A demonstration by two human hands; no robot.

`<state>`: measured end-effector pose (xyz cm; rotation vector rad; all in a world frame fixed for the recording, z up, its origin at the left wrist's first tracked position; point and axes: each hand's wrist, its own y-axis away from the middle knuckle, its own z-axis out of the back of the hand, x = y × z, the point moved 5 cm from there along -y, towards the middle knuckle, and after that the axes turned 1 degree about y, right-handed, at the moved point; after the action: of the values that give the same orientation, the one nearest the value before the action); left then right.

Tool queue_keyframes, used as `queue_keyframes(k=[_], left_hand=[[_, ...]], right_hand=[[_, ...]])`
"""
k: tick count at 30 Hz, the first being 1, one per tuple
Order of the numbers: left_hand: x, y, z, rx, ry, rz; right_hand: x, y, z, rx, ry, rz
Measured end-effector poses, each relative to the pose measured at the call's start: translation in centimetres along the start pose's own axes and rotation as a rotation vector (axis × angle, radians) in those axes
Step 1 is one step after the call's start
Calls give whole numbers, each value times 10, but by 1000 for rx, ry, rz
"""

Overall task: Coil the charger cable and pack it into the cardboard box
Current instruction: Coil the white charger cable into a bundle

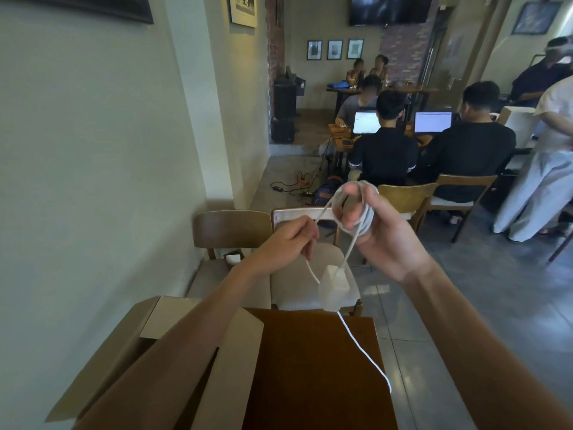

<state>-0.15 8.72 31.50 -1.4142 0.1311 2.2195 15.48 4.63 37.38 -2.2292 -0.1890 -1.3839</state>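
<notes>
**Two hands wind a white cable above a brown table**

From the head camera, the dark brown wooden table [313,367] sits at the bottom of the view, and everything else is told from it.

Above the table's far edge, the right hand [384,234] is held up in the air. Its fingers are curled round a coil of thin white charger cable [356,209], so the loops go round the fingers. The coil is well above the table and touches nothing but the hand.

To the left of that, also above the table's far edge, the left hand [288,243] pinches a loose stretch of the same cable, with its fingers closed on it.

Between the two hands and lower down hangs the white square charger block [333,287]. It looks blurry. It dangles just over the far edge of the table. From it, one more piece of cable runs down across the table top to the right edge.

On the left part of the table stands the open brown cardboard box [148,333]. Its flaps stick out. The left arm crosses over it. The cable is not in the box.

Past the far edge of the table are two wooden chairs with pale cushions [235,243].
</notes>
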Motion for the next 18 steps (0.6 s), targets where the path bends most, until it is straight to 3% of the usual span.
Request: queue_keyframes(k=[2,5,13,18], left_hand=[[8,2,-6,44,-14,30],[10,7,-11,85,-53,74],[-28,13,-14,181,-276,-91],[-44,7,8,170,-392,-161]], right_hand=[[5,-3,1,-51,41,-4],[4,-5,-1,-85,284,-24],[-27,-8,15,-194,1309,-80],[-31,-3,13,-204,1172,-54]])
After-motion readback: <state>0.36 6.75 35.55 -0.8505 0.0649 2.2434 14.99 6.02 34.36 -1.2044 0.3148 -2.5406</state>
